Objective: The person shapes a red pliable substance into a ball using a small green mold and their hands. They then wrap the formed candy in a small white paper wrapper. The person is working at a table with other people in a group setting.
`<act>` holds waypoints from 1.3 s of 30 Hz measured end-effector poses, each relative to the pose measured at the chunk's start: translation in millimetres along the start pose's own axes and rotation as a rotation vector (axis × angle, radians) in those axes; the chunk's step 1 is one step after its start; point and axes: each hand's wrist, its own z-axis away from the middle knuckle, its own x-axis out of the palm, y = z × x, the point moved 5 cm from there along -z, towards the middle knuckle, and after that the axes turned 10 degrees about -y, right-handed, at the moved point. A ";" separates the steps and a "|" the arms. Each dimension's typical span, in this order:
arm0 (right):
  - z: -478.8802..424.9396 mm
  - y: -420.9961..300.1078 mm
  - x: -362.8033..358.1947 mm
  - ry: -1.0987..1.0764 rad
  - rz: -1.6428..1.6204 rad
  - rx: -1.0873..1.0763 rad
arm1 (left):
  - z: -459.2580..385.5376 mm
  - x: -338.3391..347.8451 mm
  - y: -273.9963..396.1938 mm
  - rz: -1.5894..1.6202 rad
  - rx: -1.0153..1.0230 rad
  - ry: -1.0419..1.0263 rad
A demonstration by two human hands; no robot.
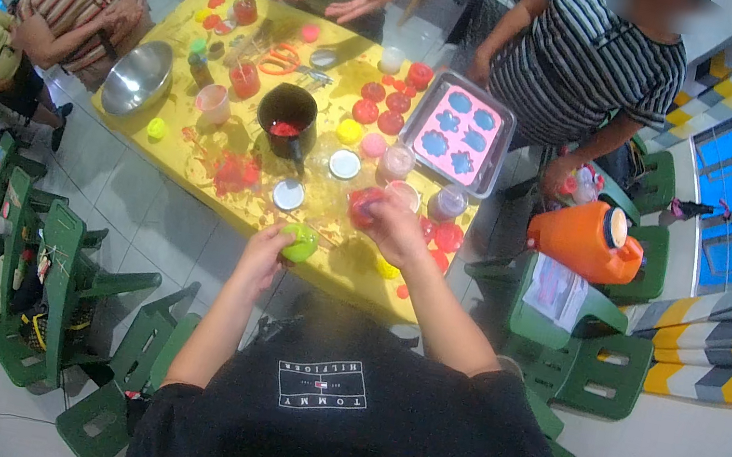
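Note:
My left hand (264, 253) pinches a bright green, round, translucent piece (300, 243) just off the table's near edge. To its right, my right hand (399, 226) grips a red glossy object (362, 206), partly covered by the fingers; its exact kind is unclear. Beneath both hands is a table with a yellow cover (320, 283). Two white round lids (288, 195) lie close to my hands. Past them stands a dark pot (288, 105) with a red residue inside and its handle towards me. A jar with pinkish contents (403, 195) is partly behind my right hand.
A metal tray (502, 146) holds a pink silicone mold (459, 126). Red discs (366, 112), orange-handled scissors (281, 59), a steel bowl (137, 78) and a red smear (236, 175) share the table. Several people stand around it. Green chairs (58, 255) and an orange jug (577, 238) flank it.

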 end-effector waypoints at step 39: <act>53.8 71.4 21.5 -0.154 1.322 0.102 | -18.2 -18.9 -29.4 -0.226 -0.062 0.140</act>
